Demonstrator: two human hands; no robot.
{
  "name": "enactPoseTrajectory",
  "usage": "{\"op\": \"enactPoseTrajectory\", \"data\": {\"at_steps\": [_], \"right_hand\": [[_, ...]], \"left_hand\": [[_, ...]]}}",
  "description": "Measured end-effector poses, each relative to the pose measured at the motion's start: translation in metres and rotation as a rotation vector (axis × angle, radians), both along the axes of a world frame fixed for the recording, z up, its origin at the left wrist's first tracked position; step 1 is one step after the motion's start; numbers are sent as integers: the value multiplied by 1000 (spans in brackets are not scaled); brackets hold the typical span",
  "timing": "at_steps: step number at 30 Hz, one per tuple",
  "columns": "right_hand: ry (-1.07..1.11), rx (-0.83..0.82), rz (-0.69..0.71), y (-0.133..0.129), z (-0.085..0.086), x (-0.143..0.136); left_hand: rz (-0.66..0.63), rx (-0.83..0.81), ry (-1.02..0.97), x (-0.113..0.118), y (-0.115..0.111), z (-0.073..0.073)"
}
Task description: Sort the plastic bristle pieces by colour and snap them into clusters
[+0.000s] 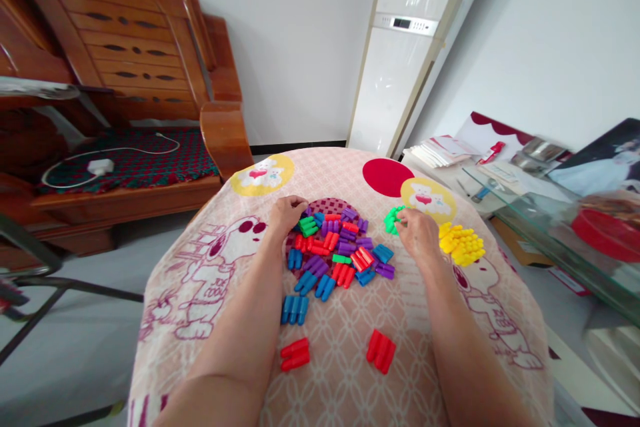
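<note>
A pile of small plastic blocks (345,248), each like short rounded tubes joined side by side, lies mid-table in red, blue, purple and green. At its far left edge is my left hand (287,211), fingers bent together beside a purple and a green block (309,226); what they hold is hidden. My right hand (417,232) is closed at the fingertips on a green block in a small green group (394,220), right of the pile. Yellow blocks (461,244) are gathered beyond that wrist. Nearer me lie blue blocks (295,310) and two red groups (295,354) (381,351).
The round table wears a patterned pink cloth (340,390). A wooden bench (135,60) with a white charger (101,166) stands at the left. On the right are a glass shelf (550,240), a red bowl (607,233) and papers (445,151). A tall white cabinet unit (400,73) stands behind.
</note>
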State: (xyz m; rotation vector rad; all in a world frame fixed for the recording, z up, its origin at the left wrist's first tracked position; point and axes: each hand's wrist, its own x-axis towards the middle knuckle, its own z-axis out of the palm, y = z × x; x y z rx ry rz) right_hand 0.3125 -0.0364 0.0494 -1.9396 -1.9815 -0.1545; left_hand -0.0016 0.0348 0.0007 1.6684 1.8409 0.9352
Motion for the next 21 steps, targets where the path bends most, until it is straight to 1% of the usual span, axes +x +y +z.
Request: {"op": "enactPoseTrajectory", "data": {"at_steps": [2,5,8,10,11,13,15,18,21], "right_hand": [[36,23,75,-5,5,-15],[140,0,249,-13,8,-39],[198,-76,405,-21,9,-59],[156,-130,481,-25,9,-67],[118,-158,511,-27,9,-70],[27,-216,563,-30,9,-75],[-67,-267,597,-31,7,-79],[-144,-303,619,-32,2,-83],[-50,-263,612,-32,-1,-83]], "left_hand": [[0,-7,-11,0,-1,1],[0,6,-47,-2,-3,7],[3,78,-44,-9,-7,19],[-46,97,-20,-14,-11,29],[-95,75,-11,-16,-12,34],[-233,-17,18,-19,-16,41],[-341,-96,76,-20,-18,45],[-407,-133,149,-17,-19,46],[-437,-140,149,-15,-19,46]]}}
